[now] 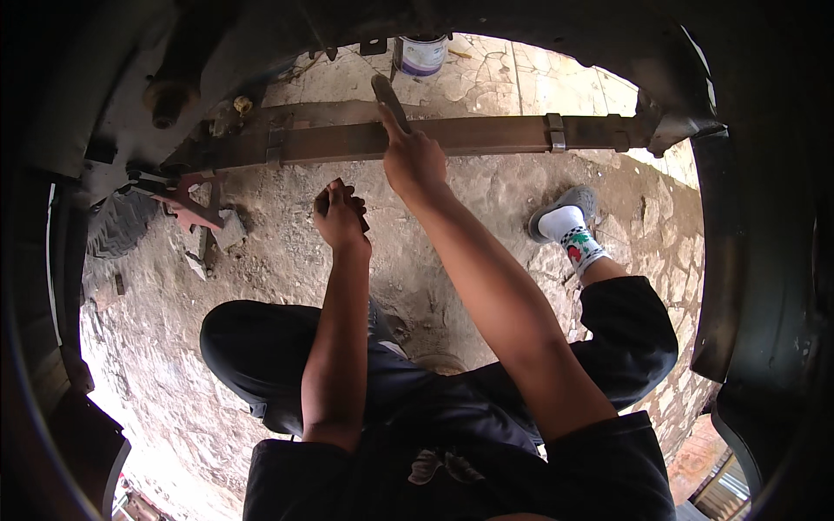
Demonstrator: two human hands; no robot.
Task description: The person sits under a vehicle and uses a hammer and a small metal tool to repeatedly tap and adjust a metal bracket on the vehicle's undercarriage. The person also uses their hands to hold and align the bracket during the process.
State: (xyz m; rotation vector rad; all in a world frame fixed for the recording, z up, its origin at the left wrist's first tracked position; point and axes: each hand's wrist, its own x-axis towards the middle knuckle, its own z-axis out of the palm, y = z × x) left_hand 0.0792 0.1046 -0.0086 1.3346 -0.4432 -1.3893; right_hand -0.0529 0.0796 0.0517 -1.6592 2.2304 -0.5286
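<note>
My right hand point(414, 165) grips a long flat dark tool point(383, 91), perhaps a file or scraper, raised over a rusty horizontal metal beam point(486, 135) with clamp bands around it. Whether the tool touches the beam I cannot tell. My left hand point(339, 217) is closed on a small dark brown object point(360, 210), too hidden to name, just below and left of the right hand.
Dark metal bodywork point(738, 260) frames the view. A white-purple bucket point(421, 56) stands beyond the beam. A red metal stand point(193, 208), broken blocks point(226, 230) and a tire point(117, 221) lie left. My legs and shoe point(556, 221) rest on rough stone ground.
</note>
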